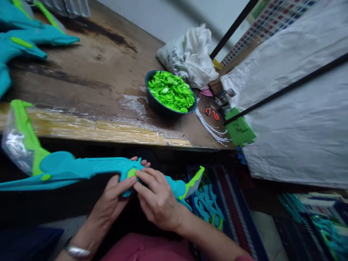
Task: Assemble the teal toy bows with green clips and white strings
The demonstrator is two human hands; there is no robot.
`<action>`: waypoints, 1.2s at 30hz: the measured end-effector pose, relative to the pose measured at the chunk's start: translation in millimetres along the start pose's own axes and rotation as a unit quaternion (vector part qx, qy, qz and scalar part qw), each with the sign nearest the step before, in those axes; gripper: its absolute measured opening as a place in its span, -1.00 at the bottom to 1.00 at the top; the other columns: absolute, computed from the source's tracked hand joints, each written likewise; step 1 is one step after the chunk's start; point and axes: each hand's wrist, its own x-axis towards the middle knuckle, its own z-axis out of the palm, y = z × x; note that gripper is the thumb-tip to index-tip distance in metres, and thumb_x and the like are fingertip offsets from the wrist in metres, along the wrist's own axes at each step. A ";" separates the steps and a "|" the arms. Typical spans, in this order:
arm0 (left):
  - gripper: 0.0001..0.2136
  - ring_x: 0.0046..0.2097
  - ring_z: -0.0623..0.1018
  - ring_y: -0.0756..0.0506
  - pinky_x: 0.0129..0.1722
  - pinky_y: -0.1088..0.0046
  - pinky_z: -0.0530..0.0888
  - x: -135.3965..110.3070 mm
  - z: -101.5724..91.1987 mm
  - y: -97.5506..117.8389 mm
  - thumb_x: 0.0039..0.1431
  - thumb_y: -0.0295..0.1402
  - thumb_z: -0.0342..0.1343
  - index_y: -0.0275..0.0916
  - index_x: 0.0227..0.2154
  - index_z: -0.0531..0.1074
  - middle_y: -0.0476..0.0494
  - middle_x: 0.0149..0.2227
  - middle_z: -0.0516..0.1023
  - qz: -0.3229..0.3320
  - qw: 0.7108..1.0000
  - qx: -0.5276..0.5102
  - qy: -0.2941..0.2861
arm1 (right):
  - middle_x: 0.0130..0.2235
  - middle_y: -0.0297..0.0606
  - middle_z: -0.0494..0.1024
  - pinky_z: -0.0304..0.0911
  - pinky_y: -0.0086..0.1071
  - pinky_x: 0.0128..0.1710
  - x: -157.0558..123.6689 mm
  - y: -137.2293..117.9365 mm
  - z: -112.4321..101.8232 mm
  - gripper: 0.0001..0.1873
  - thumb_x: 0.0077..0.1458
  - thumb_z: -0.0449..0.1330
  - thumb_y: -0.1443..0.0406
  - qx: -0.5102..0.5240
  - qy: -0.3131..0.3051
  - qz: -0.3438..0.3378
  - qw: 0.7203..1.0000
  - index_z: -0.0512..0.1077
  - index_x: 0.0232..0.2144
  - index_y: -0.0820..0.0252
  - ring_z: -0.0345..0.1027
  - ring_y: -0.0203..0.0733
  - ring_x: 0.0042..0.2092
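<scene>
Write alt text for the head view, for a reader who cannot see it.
The left hand holds a long teal toy with green trim below a table edge, and the right hand presses a green piece on it. On the table stands a bowl of green pieces, beside a white bag.

Head view, forward-down, close above toy (89,168)

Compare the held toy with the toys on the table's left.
The held toy sits below the table, gripped by left hand and right hand; table toys lie untouched on top. Clear plastic covers its left end; none clearly shows on table toys. Both teal with green trim.
</scene>
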 end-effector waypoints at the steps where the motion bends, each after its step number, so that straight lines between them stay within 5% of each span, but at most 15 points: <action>1: -0.42 0.31 0.37 -0.35 0.36 0.12 0.24 -2.3 -2.0 2.0 -0.01 -0.47 0.40 -0.16 0.13 0.47 -0.24 0.16 0.56 -0.012 1.000 0.003 0.008 | 0.17 -0.01 0.49 0.37 -0.03 0.21 1.2 3.0 -9.1 -0.59 0.21 0.10 0.43 0.006 0.011 0.001 1.000 0.42 0.11 0.27 0.26 0.01 0.26; 6: -0.39 0.31 0.37 -0.36 0.38 0.06 0.17 -7.0 -9.6 2.4 -0.04 -0.48 0.40 -0.13 0.14 0.47 -0.23 0.13 0.59 -0.036 0.999 0.010 0.039 | -0.05 -0.17 0.63 0.39 -0.11 0.14 6.3 58.7 -64.3 -0.78 0.24 0.14 0.39 0.021 0.066 0.067 0.995 0.51 -0.10 0.17 0.45 -0.11 0.09; 11: -0.34 0.28 0.41 -0.40 0.38 0.02 0.15 -7.0 -7.6 -4.5 -0.14 -0.48 0.43 -0.15 0.12 0.48 -0.25 0.08 0.62 -0.016 0.998 0.026 0.059 | -0.25 -0.18 0.63 0.45 -0.29 -0.15 9.1 188.1 -98.7 -0.76 0.31 0.07 0.32 -0.102 0.057 0.294 0.949 0.54 -0.24 0.24 0.53 -0.18 -0.21; 14: -0.32 0.26 0.43 -0.41 0.37 0.01 0.15 -9.4 -0.1 -2.5 -0.14 -0.47 0.43 -0.17 0.14 0.47 -0.28 0.07 0.63 -0.024 0.996 0.042 0.076 | -0.14 -0.15 0.59 0.43 -0.20 -0.07 8.3 262.3 -108.0 -0.81 0.33 0.14 0.28 -0.190 0.056 0.381 0.903 0.50 -0.15 0.29 0.49 -0.16 -0.13; 17: -0.27 0.27 0.43 -0.37 0.38 0.04 0.13 -16.5 6.9 6.1 -0.06 -0.44 0.41 -0.08 0.24 0.38 -0.25 0.07 0.63 -0.037 0.993 0.054 0.098 | 0.02 -0.16 0.51 0.41 -0.09 0.02 5.8 308.1 -111.9 -0.72 0.31 0.22 0.18 -0.259 0.037 0.433 0.863 0.45 -0.03 0.24 0.44 -0.10 0.00; 22: -0.38 0.32 0.36 -0.40 0.32 -0.11 0.24 -32.9 2.7 24.6 0.18 -0.23 0.20 -0.02 0.32 0.29 -0.25 0.23 0.49 -0.083 0.992 -0.056 0.081 | 0.04 -0.12 0.49 0.42 -0.09 0.02 2.9 336.6 -110.2 -0.67 0.31 0.22 0.17 -0.317 -0.020 0.456 0.832 0.44 0.01 0.27 0.44 -0.08 0.01; 26: -0.51 0.36 0.30 -0.37 0.41 -0.04 0.09 -39.1 -7.4 25.0 0.22 -0.21 0.20 0.04 0.22 0.43 -0.08 0.29 0.42 -0.096 0.992 -0.024 0.076 | -0.01 -0.11 0.51 0.43 -0.13 -0.01 5.1 347.0 -115.7 -0.67 0.30 0.23 0.17 -0.332 -0.053 0.445 0.830 0.45 -0.03 0.31 0.46 -0.10 -0.03; 30: -0.68 0.30 0.39 -0.41 0.40 -0.04 0.12 -39.9 -18.0 12.2 0.21 -0.24 0.27 -0.08 0.03 0.60 -0.14 0.29 0.43 -0.064 0.998 0.022 0.007 | -0.16 -0.22 0.53 0.42 -0.23 -0.13 9.1 349.8 -125.6 -0.74 0.29 0.24 0.16 -0.317 -0.051 0.420 0.849 0.46 -0.16 0.29 0.45 -0.19 -0.17; 32: -0.69 0.21 0.49 -0.41 0.32 -0.05 0.28 -39.1 -27.2 5.7 0.17 -0.24 0.32 -0.10 -0.03 0.62 -0.21 0.21 0.52 -0.052 0.998 0.013 -0.042 | -0.33 -0.26 0.48 0.34 -0.31 -0.24 10.4 348.7 -128.2 -0.78 0.24 0.26 0.22 -0.299 -0.036 0.401 0.865 0.42 -0.41 0.23 0.42 -0.22 -0.26; 34: -0.66 0.12 0.57 -0.35 0.21 0.06 0.42 -38.3 -38.9 0.8 0.09 -0.20 0.38 -0.12 -0.06 0.62 -0.24 0.09 0.61 -0.021 0.998 0.004 -0.061 | -0.44 -0.14 0.39 0.19 -0.24 -0.32 10.1 345.7 -128.2 -0.61 0.18 0.23 0.31 -0.281 -0.008 0.378 0.882 0.23 -0.64 0.11 0.40 -0.11 -0.29; 36: -0.59 0.03 0.60 -0.26 0.10 0.23 0.49 -38.2 -50.5 -2.2 0.02 -0.12 0.42 -0.15 -0.08 0.61 -0.24 -0.02 0.64 0.009 0.998 0.002 -0.064 | -0.44 -0.08 0.34 0.10 -0.15 -0.32 8.4 339.2 -126.9 -0.61 0.15 0.16 0.36 -0.270 0.028 0.354 0.895 0.15 -0.66 0.05 0.38 -0.01 -0.28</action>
